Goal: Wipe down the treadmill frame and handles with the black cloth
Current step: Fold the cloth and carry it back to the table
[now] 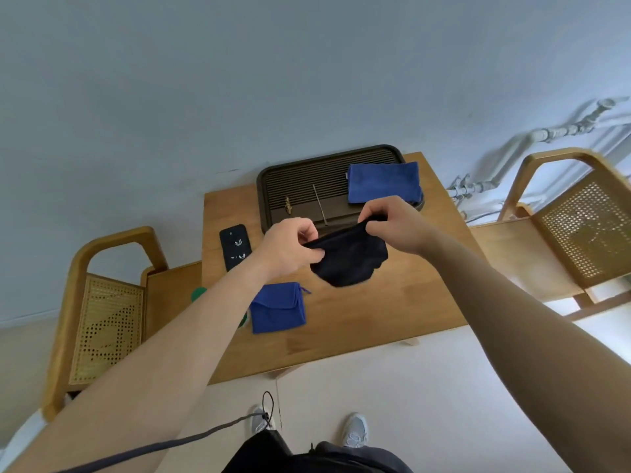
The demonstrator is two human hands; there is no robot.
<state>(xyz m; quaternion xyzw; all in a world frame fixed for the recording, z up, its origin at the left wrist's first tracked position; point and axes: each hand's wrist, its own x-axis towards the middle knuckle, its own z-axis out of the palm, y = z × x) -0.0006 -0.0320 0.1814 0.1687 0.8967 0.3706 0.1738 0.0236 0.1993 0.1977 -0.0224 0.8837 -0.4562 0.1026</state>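
Black cloth (346,259) hung above the counter (392,302), pinched along its top edge by both hands: left hand (288,247) at the left corner, right hand (392,223) at the right. Long axis ran left-right between them, rest drooping. Treadmill wasn't in view, so direction to it unknown.

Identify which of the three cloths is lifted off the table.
The black cloth, pinched by the left hand and right hand; one blue cloth lies on the table, the other on the tray.
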